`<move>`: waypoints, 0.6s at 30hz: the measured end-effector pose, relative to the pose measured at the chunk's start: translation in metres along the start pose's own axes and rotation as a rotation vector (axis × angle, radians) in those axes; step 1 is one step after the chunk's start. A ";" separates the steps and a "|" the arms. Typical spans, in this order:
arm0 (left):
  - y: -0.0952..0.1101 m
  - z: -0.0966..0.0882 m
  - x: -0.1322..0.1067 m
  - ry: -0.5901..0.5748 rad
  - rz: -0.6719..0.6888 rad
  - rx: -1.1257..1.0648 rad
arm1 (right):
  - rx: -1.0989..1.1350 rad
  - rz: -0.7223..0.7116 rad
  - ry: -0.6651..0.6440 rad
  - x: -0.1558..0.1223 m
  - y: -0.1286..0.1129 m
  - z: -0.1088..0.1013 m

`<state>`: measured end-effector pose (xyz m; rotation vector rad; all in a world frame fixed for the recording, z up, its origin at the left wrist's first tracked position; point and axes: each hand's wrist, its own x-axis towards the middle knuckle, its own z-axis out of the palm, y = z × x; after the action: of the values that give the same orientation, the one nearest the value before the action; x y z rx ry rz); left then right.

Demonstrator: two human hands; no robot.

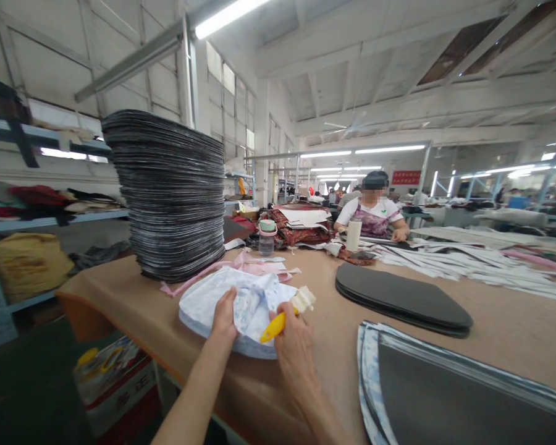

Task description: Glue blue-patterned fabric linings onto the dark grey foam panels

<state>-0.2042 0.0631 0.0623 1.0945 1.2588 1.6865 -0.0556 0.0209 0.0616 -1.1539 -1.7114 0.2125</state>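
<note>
In my right hand (294, 337) is a brush with a yellow handle (272, 327) and pale bristles (304, 299), the fingers closed round the handle. My left hand (225, 314) grips a fold of white-and-blue patterned fabric (254, 309), its thumb on top and the other fingers hidden. That fabric belongs to a rounded, pale stack of pieces (199, 303) lying at the table's near left. Pink strips (245, 264) of material lie just behind it. The bristles are over the right side of the fabric; whether they touch it I cannot tell.
A tall stack of dark curved panels (167, 191) rises at left. Flat dark panels (398, 296) and fabric-edged dark panels (445, 389) lie at right on the brown table (324, 346). A jar (266, 238) and a white bottle (353, 235) stand farther back. Across the table sits a person (373, 210).
</note>
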 end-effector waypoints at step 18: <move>0.000 -0.001 -0.003 0.169 -0.039 -0.095 | -0.323 -0.073 -0.173 0.000 0.008 -0.006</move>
<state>-0.2036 0.0597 0.0616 0.8811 1.2818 1.8205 -0.0464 0.0231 0.0593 -1.3338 -1.9891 -0.0120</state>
